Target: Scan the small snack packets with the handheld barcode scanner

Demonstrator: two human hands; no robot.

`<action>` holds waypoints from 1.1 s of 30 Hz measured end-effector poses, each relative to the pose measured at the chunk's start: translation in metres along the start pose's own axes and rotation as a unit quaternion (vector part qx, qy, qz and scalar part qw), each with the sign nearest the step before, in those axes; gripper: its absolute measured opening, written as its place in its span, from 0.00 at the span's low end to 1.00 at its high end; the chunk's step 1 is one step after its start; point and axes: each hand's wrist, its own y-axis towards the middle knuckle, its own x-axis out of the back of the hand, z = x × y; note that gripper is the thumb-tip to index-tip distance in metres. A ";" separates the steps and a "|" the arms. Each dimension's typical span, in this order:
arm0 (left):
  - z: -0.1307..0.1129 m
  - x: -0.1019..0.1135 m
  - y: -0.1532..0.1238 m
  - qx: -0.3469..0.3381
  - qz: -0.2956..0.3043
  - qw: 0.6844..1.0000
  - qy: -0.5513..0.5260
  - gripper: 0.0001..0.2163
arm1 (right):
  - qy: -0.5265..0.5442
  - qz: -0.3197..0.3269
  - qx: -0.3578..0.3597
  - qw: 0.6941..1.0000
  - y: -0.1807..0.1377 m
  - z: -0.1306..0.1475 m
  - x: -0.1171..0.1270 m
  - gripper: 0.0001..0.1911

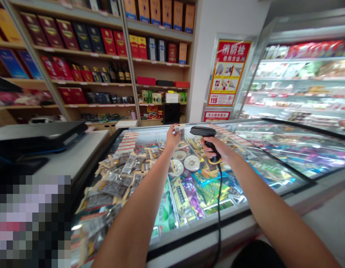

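Preferably, I should hold the small packet (178, 129) pinched in my left hand (173, 138) flat above the freezer (189, 229), its face square to the nearby scanner (202, 131) gripped in my right hand (220, 146).

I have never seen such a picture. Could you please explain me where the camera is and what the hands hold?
No robot here: these are a person's bare hands, seen by one camera worn on their head. The left hand holds what looks like a small packet; the right hand holds a black scanner with a cable hanging down. Below is a glass-topped cabinet. Many packets lie toward its left side, and colourful packages seem to show through the glass.
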 end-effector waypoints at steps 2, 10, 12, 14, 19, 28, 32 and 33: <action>-0.006 0.005 -0.003 -0.005 0.010 0.998 0.054 0.22 | 0.004 -0.008 0.003 1.000 -0.001 0.002 -0.002 0.18; -0.025 0.026 -0.023 -0.001 0.120 0.940 0.320 0.19 | 0.099 -0.127 0.039 0.986 0.000 0.014 0.005 0.18; -0.025 0.025 -0.021 0.019 0.180 0.916 0.359 0.17 | 0.133 -0.174 0.044 0.975 0.001 0.016 0.011 0.17; -0.027 0.022 -0.018 0.018 0.238 0.896 0.374 0.18 | 0.155 -0.204 0.045 0.966 0.001 0.018 0.018 0.17; -0.045 -0.003 -0.023 -0.045 0.345 0.874 0.339 0.12 | 0.180 -0.217 0.044 0.958 0.001 0.019 0.023 0.17; -0.053 -0.048 -0.049 -0.037 0.396 0.872 0.284 0.16 | 0.146 -0.197 0.021 0.969 0.000 0.018 0.013 0.14; -0.045 -0.022 -0.022 -0.014 0.330 0.906 0.266 0.17 | 0.088 -0.152 0.020 0.984 -0.002 0.019 0.012 0.17; -0.043 -0.012 -0.014 -0.013 0.293 0.920 0.260 0.12 | 0.071 -0.138 0.021 0.988 -0.002 0.018 0.011 0.17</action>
